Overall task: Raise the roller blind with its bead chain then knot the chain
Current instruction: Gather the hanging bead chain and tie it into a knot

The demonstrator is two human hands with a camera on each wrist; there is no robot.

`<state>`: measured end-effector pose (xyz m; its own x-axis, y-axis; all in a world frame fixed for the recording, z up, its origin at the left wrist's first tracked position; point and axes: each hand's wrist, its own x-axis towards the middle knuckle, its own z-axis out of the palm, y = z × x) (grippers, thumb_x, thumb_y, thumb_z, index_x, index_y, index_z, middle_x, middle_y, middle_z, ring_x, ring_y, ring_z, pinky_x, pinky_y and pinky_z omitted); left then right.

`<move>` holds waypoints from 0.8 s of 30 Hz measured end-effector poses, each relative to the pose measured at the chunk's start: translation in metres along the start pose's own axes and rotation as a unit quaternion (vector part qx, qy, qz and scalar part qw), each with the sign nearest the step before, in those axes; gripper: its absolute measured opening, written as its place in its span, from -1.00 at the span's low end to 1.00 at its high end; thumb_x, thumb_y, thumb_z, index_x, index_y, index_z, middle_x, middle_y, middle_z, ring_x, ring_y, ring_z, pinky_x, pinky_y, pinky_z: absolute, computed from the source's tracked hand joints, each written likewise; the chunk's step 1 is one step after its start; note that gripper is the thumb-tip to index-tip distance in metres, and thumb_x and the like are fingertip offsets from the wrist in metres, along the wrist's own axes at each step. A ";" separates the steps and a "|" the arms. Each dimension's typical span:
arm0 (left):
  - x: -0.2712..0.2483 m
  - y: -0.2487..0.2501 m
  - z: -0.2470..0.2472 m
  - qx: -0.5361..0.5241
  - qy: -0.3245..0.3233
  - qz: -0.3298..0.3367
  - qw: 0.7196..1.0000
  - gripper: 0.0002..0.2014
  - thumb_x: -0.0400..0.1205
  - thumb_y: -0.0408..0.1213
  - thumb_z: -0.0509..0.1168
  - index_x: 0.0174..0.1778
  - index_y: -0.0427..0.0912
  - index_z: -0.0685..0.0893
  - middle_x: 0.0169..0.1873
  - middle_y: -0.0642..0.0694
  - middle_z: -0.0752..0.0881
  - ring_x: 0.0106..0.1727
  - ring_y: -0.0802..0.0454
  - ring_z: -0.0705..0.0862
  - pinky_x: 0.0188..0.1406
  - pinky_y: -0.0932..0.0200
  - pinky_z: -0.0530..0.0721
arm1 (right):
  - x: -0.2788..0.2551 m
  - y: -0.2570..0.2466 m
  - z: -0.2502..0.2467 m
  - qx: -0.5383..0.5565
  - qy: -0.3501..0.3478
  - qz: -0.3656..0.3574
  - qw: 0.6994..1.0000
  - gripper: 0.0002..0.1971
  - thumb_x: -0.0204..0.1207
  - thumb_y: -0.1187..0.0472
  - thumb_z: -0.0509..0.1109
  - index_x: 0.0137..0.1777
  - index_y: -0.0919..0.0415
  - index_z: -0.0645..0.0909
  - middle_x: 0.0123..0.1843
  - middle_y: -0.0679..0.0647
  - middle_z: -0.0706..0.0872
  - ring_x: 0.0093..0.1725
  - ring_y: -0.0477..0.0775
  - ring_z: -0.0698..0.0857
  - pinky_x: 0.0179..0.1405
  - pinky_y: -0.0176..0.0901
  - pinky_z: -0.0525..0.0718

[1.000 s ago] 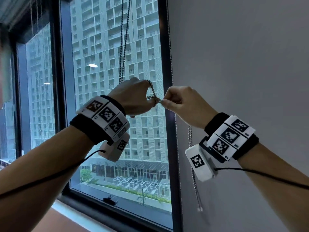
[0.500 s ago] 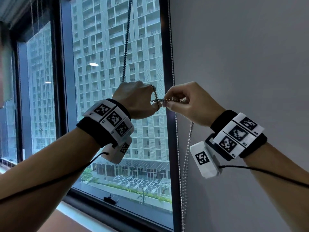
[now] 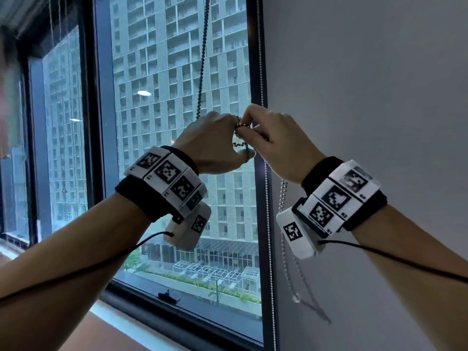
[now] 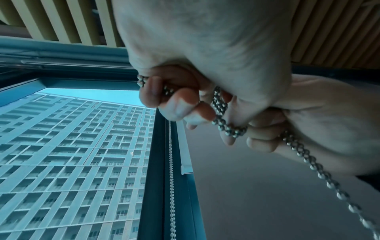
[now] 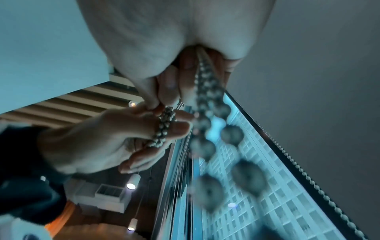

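Your left hand [image 3: 215, 143] and right hand [image 3: 276, 145] met fingertip to fingertip, both pinching a small loop of the chain [image 3: 239, 134]. From there the chain ran up toward 12 o'clock across the window [image 3: 177, 122] and hung slack toward 5 o'clock beside the wall [image 3: 367, 97].

Metal bead chain [image 3: 202, 59], doubled, descends taut before the window to a small loop of beads [image 3: 239, 134] held at chest-high level; from there a slack doubled length [image 3: 283, 198] hangs down beside the grey roller blind [image 3: 367, 97].
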<state>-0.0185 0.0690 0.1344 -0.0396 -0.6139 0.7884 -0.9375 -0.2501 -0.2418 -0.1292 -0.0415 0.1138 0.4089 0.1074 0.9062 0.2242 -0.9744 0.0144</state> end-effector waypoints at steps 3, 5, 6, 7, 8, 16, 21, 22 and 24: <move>0.001 -0.001 -0.002 -0.032 -0.018 -0.013 0.999 -0.75 0.38 -0.01 0.14 -0.33 -0.03 0.68 -0.42 0.03 0.70 -0.35 0.05 0.71 -0.27 0.04 0.72 | -0.003 0.001 0.005 -0.043 0.012 -0.048 0.998 -0.90 0.59 0.11 0.32 -0.10 -0.01 0.66 -0.52 -0.26 0.59 -0.52 -0.24 0.55 -0.35 -0.27 0.44; 0.000 -0.001 -0.002 -0.044 -0.024 -0.019 0.999 -0.88 0.39 -0.06 0.17 -0.45 0.15 0.56 -0.47 0.14 0.62 -0.37 0.13 0.67 -0.35 0.20 0.59 | -0.002 0.004 0.005 -0.047 0.031 -0.056 0.997 -0.84 0.53 0.03 0.37 -0.06 -0.01 0.79 -0.34 -0.17 0.74 -0.39 -0.16 0.64 -0.28 -0.11 0.60; -0.001 0.000 -0.002 -0.048 -0.022 -0.018 0.998 -0.87 0.40 -0.06 0.19 -0.48 0.19 0.52 -0.49 0.16 0.59 -0.38 0.17 0.65 -0.36 0.27 0.52 | -0.001 0.005 0.005 -0.042 0.041 -0.058 0.997 -0.82 0.51 0.02 0.38 -0.08 0.00 0.81 -0.30 -0.11 0.75 -0.34 -0.08 0.67 -0.26 -0.04 0.64; -0.001 0.000 -0.002 -0.050 -0.023 -0.021 0.998 -0.87 0.39 -0.05 0.18 -0.48 0.17 0.53 -0.49 0.14 0.60 -0.37 0.18 0.64 -0.37 0.28 0.48 | 0.001 0.005 0.004 -0.041 0.048 -0.061 0.996 -0.80 0.52 0.02 0.38 -0.14 0.04 0.82 -0.30 -0.08 0.73 -0.32 -0.04 0.66 -0.25 0.02 0.65; -0.001 0.000 -0.003 -0.051 -0.024 -0.021 0.998 -0.85 0.38 -0.02 0.16 -0.44 0.10 0.58 -0.47 0.09 0.63 -0.36 0.14 0.65 -0.35 0.26 0.49 | 0.002 0.004 0.003 -0.047 0.052 -0.063 0.996 -0.77 0.53 0.04 0.36 -0.20 0.09 0.81 -0.32 -0.07 0.69 -0.32 -0.01 0.65 -0.24 0.06 0.65; -0.001 -0.003 0.001 -0.044 -0.034 -0.029 0.998 -0.84 0.47 0.01 0.28 -0.21 0.03 0.67 -0.45 0.11 0.64 -0.29 0.05 0.69 -0.11 0.00 0.70 | 0.008 0.000 0.000 -0.085 0.058 -0.078 0.992 -0.80 0.58 0.03 0.35 -0.04 0.16 0.66 -0.34 0.01 0.77 -0.42 0.04 0.66 -0.27 0.02 0.71; -0.003 0.002 -0.001 -0.073 -0.034 -0.036 0.996 -0.76 0.33 0.15 0.17 -0.28 0.11 0.58 -0.47 0.09 0.65 -0.34 0.11 0.68 -0.17 0.03 0.71 | 0.008 -0.001 0.002 -0.067 0.034 -0.070 0.995 -0.80 0.61 0.07 0.30 -0.11 0.17 0.65 -0.32 0.01 0.74 -0.37 0.00 0.65 -0.24 -0.03 0.66; -0.003 0.002 -0.002 -0.083 -0.028 -0.036 0.996 -0.76 0.30 0.15 0.16 -0.31 0.12 0.59 -0.49 0.08 0.66 -0.35 0.12 0.68 -0.19 0.06 0.71 | 0.007 -0.001 0.002 -0.062 0.029 -0.074 0.995 -0.79 0.61 0.10 0.29 -0.11 0.19 0.68 -0.31 0.01 0.75 -0.35 -0.01 0.65 -0.23 -0.09 0.63; -0.004 0.001 -0.004 -0.095 -0.018 -0.036 0.995 -0.79 0.33 0.11 0.19 -0.36 0.10 0.63 -0.54 0.08 0.65 -0.43 0.20 0.66 -0.25 0.14 0.67 | 0.007 0.001 0.002 -0.056 0.022 -0.079 0.995 -0.79 0.60 0.15 0.30 -0.07 0.19 0.75 -0.25 -0.01 0.80 -0.31 -0.08 0.66 -0.19 -0.25 0.57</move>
<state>-0.0202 0.0743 0.1332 0.0390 -0.6270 0.7780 -0.9861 -0.1500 -0.0714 -0.1247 -0.0416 0.1194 0.3360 0.2546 0.9068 0.1807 -0.9623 0.2032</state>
